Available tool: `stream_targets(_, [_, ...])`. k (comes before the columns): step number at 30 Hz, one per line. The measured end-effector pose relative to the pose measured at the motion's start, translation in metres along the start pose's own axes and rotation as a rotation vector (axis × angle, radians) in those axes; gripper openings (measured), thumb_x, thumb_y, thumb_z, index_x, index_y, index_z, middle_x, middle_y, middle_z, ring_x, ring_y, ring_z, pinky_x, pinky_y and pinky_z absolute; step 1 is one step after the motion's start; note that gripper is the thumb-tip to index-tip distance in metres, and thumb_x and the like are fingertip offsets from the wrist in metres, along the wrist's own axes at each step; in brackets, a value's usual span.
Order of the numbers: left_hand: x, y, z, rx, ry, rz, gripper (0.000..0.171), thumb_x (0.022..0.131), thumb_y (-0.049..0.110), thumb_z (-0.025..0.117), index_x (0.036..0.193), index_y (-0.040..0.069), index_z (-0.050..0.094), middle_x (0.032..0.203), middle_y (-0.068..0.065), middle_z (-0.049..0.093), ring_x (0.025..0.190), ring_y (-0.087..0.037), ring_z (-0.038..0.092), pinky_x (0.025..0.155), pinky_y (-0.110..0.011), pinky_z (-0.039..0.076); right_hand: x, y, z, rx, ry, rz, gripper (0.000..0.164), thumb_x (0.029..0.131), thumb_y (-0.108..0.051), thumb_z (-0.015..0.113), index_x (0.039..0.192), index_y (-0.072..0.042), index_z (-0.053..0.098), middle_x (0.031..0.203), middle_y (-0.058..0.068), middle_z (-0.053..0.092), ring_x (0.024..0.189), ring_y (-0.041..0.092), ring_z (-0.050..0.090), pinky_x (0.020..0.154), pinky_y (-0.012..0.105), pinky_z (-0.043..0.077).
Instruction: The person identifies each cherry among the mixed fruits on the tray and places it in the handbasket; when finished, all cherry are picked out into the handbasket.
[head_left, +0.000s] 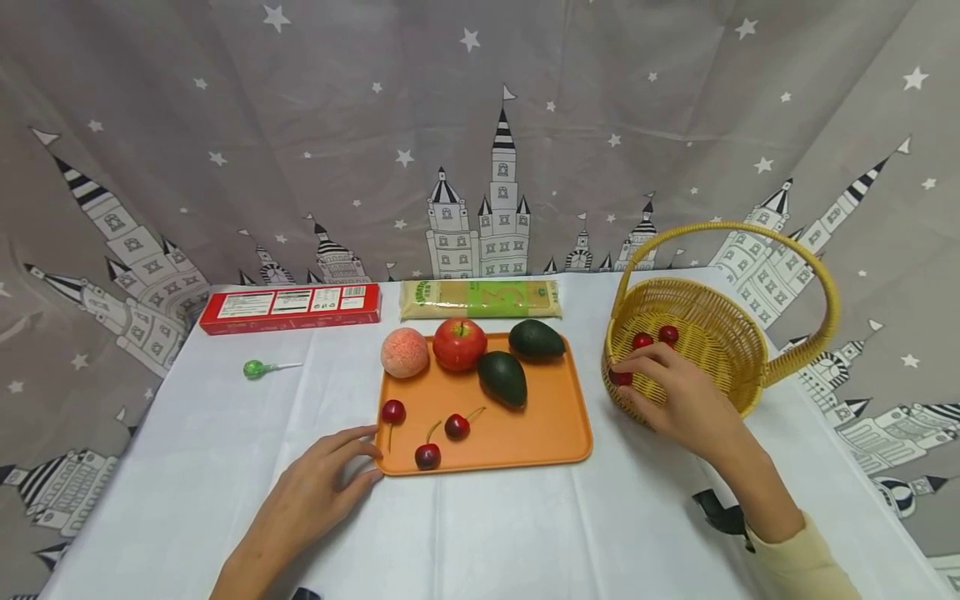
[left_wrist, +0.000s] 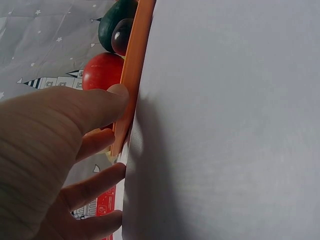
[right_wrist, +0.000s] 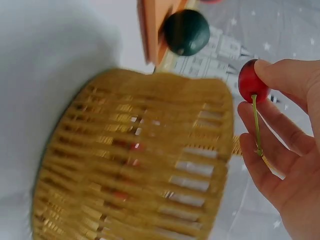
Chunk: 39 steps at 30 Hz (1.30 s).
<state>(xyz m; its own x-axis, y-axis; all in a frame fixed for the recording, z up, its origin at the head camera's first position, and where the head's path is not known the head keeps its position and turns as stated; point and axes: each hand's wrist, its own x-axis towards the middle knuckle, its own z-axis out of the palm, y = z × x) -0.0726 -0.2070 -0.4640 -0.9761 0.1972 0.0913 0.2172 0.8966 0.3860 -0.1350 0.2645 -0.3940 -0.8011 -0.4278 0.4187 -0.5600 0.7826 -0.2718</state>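
My right hand (head_left: 678, 400) pinches a dark red cherry (right_wrist: 252, 82) between thumb and fingertips, its green stem hanging toward the palm. The hand is at the near left rim of a yellow wicker basket (head_left: 731, 346) with a tall handle. Two cherries (head_left: 668, 334) lie inside the basket. My left hand (head_left: 318, 483) rests at the near left corner of an orange tray (head_left: 551, 433), its thumb against the tray's edge (left_wrist: 131, 75) and its fingers spread. Three cherries with stems, one a cherry (head_left: 427, 456) by the near edge, lie on the tray's left half.
Also on the tray are a red apple (head_left: 460, 344), a pink peach-like fruit (head_left: 405, 352) and two dark green avocados (head_left: 503, 379). Behind it lie a red box (head_left: 291, 309) and a green-and-tan packet (head_left: 480, 299). A green lollipop (head_left: 255, 369) lies at left on the white cloth.
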Motion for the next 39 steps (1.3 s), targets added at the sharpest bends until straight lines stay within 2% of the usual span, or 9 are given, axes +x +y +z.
stream_targets(5, [0.000,0.001,0.000,0.002,-0.003,-0.006,0.026,0.082,0.031,0.086,0.105,0.024,0.075,0.135,-0.003,0.065,0.125,-0.030,0.060,0.102,-0.057,0.051,-0.005,0.016,-0.003,0.014,0.026,0.052,0.036,0.081,-0.013,0.086,0.113,-0.020,0.073,0.113,-0.001,0.063,0.099,0.018,0.063,0.082,0.043,0.061])
stream_targets(12, [0.000,0.000,0.000,0.000,0.005,-0.003,0.027,0.081,0.031,0.086,0.105,0.024,0.075,0.134,-0.003,0.065,0.124,-0.030,0.060,0.102,-0.057,0.051,-0.010,0.036,0.000,0.025,0.052,0.116,0.037,0.079,-0.007,0.085,0.113,-0.013,0.071,0.110,0.003,0.064,0.098,0.024,0.064,0.080,0.047,0.062])
stream_targets(17, [-0.001,-0.001,0.000,-0.002,0.010,0.002,0.027,0.081,0.031,0.086,0.105,0.023,0.075,0.134,-0.004,0.065,0.124,-0.030,0.060,0.102,-0.057,0.051,-0.011,0.047,0.002,0.025,0.055,0.138,0.038,0.078,-0.004,0.086,0.112,-0.011,0.071,0.109,0.004,0.065,0.099,0.025,0.064,0.081,0.047,0.061])
stream_targets(27, [0.000,-0.001,0.000,-0.008,0.011,0.010,0.027,0.081,0.030,0.086,0.104,0.023,0.075,0.134,-0.003,0.065,0.124,-0.030,0.060,0.102,-0.056,0.051,-0.013,0.063,0.002,0.029,-0.018,0.220,0.036,0.081,-0.006,0.084,0.114,-0.011,0.071,0.107,0.008,0.065,0.099,0.031,0.063,0.082,0.054,0.059])
stream_targets(39, [0.000,-0.001,0.000,-0.008,0.010,0.013,0.026,0.081,0.029,0.086,0.104,0.024,0.075,0.134,-0.002,0.065,0.124,-0.029,0.060,0.102,-0.055,0.052,-0.013,0.075,0.007,0.025,-0.121,0.272,0.033,0.083,-0.010,0.083,0.114,-0.011,0.071,0.107,0.010,0.065,0.098,0.032,0.064,0.079,0.051,0.058])
